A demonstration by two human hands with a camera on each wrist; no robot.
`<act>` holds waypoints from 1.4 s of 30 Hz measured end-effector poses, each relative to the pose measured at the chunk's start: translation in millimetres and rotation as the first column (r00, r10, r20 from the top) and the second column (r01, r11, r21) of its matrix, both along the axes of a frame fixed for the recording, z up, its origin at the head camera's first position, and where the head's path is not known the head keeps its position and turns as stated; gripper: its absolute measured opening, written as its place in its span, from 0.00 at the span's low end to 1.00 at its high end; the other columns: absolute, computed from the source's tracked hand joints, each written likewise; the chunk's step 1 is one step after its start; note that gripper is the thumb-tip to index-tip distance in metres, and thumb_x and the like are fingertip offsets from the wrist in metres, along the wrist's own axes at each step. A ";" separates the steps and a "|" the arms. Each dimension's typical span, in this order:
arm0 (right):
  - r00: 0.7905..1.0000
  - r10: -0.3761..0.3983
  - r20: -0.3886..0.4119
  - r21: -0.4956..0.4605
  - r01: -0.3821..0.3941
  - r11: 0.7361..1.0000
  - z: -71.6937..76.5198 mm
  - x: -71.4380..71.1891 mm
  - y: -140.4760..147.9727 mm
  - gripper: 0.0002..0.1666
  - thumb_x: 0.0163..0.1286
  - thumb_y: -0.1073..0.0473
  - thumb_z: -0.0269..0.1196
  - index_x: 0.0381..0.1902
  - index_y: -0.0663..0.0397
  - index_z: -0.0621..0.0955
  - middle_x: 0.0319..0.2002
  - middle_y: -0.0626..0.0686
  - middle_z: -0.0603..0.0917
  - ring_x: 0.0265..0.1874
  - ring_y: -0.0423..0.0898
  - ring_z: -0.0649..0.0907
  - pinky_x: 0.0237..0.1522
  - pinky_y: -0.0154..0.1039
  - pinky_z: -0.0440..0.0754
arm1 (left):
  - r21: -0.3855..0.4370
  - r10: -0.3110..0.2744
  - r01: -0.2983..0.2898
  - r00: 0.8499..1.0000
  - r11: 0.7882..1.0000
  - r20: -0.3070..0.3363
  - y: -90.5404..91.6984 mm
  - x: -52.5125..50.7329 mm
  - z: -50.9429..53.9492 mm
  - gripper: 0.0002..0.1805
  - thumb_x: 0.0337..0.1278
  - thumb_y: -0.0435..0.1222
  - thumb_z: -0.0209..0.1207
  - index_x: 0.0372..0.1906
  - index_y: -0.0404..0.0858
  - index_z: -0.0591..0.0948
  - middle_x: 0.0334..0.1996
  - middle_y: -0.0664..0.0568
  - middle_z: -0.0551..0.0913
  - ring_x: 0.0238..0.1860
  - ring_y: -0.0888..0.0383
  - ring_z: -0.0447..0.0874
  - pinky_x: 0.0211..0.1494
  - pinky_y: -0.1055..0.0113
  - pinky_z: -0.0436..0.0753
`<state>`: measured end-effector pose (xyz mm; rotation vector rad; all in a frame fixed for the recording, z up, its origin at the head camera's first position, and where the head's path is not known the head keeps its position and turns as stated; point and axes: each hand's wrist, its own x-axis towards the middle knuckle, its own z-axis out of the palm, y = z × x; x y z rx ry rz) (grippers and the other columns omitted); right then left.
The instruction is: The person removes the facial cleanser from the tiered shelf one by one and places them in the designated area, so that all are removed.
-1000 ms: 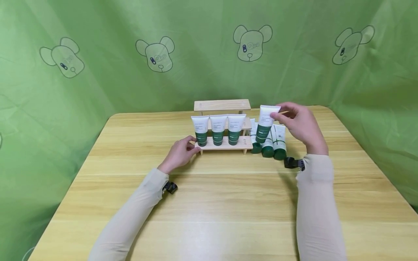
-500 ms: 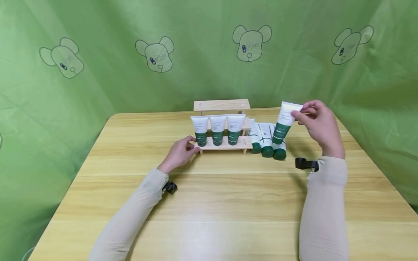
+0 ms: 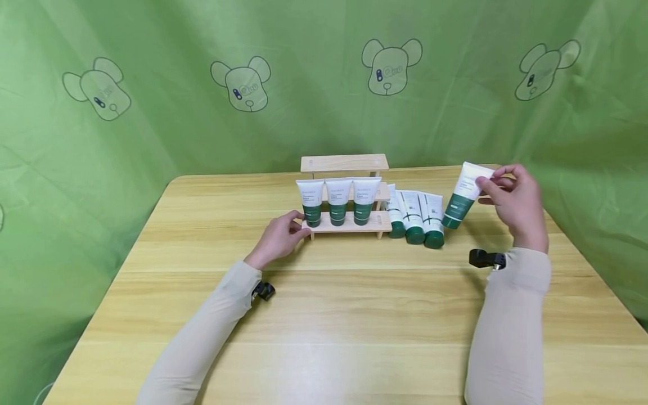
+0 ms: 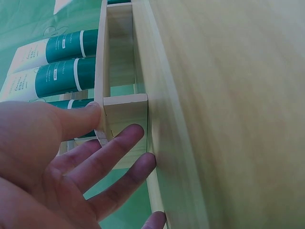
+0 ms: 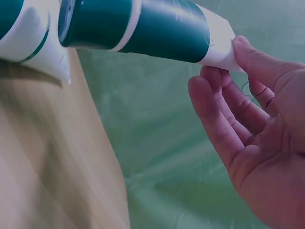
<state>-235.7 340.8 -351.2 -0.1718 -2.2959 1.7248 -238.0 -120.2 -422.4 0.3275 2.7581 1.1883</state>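
Note:
A wooden tiered stand (image 3: 344, 163) carries three white and green tubes (image 3: 337, 203) upright on its lowest step. At that step's left end, my left hand (image 3: 278, 239) grips the board; in the left wrist view the thumb of my left hand (image 4: 71, 157) lies on the edge of the step (image 4: 99, 71). My right hand (image 3: 521, 208) pinches another tube (image 3: 466, 194) by its white end, tilted with the green cap down, just right of several tubes (image 3: 413, 216) lying on the table. In the right wrist view, thumb and fingers hold that tube's end (image 5: 220, 43).
The wooden table (image 3: 324, 315) reaches back to a green curtain (image 3: 314, 73) printed with bear heads. A black wrist camera (image 3: 487, 259) is on the right wrist and another (image 3: 264, 291) on the left. The lying tubes lean close to the stand's right side.
My right hand has moved right with the tube, from above the lying tubes to beside them, and the tube tilts more. The left hand and the stand have stayed put.

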 end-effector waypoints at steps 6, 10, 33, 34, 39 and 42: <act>0.996 -0.011 0.091 0.100 0.002 0.995 -14.6 -4.0 7.6 0.17 0.72 0.48 0.66 0.49 0.46 0.72 0.34 0.34 0.84 0.31 0.33 0.86 0.35 0.30 0.87 | 0.003 -0.005 0.005 1.000 1.000 0.002 -0.7 -0.5 -1.2 0.24 0.71 0.43 0.62 0.66 0.37 0.76 0.51 0.41 0.87 0.51 0.48 0.87 0.55 0.55 0.85; 0.990 -0.006 0.139 0.134 -0.013 0.991 -27.4 -7.7 11.6 0.17 0.72 0.45 0.65 0.50 0.43 0.72 0.34 0.34 0.83 0.32 0.33 0.86 0.36 0.32 0.88 | 0.003 -0.004 0.004 1.000 1.000 -0.001 -1.1 -1.6 -2.6 0.24 0.71 0.43 0.62 0.65 0.37 0.76 0.50 0.41 0.87 0.50 0.48 0.87 0.55 0.55 0.85; 0.958 0.021 0.285 0.048 -0.036 0.998 -68.9 -19.6 16.5 0.17 0.75 0.41 0.60 0.51 0.37 0.69 0.40 0.43 0.78 0.32 0.40 0.84 0.38 0.38 0.88 | -0.011 -0.002 0.001 1.000 1.000 -0.018 -0.9 -0.5 -1.4 0.24 0.70 0.43 0.63 0.64 0.37 0.77 0.50 0.42 0.88 0.52 0.47 0.87 0.58 0.53 0.83; 0.955 0.030 0.296 -0.005 -0.030 1.000 -71.1 -20.2 16.0 0.17 0.75 0.42 0.61 0.52 0.38 0.69 0.41 0.44 0.77 0.33 0.40 0.82 0.37 0.37 0.87 | -0.012 -0.002 0.001 1.000 1.000 -0.020 -0.9 -0.4 -1.3 0.23 0.70 0.43 0.63 0.64 0.37 0.77 0.50 0.42 0.88 0.52 0.47 0.87 0.58 0.53 0.83; 0.939 0.076 0.336 -0.212 -0.003 0.977 -78.5 -23.3 14.1 0.18 0.75 0.47 0.63 0.54 0.40 0.69 0.43 0.49 0.73 0.33 0.41 0.78 0.31 0.35 0.83 | -0.011 -0.005 0.005 1.000 1.000 -0.023 -1.0 -0.6 -1.5 0.23 0.70 0.42 0.63 0.64 0.37 0.77 0.49 0.42 0.88 0.50 0.48 0.88 0.57 0.53 0.84; 0.936 0.055 0.347 -0.075 -0.031 0.997 -80.6 -25.3 13.8 0.16 0.77 0.43 0.59 0.54 0.39 0.69 0.45 0.50 0.74 0.31 0.40 0.79 0.31 0.35 0.84 | -0.010 -0.007 0.007 1.000 1.000 -0.024 -1.0 -0.9 -1.9 0.23 0.70 0.42 0.63 0.64 0.37 0.77 0.49 0.42 0.88 0.50 0.48 0.88 0.57 0.54 0.84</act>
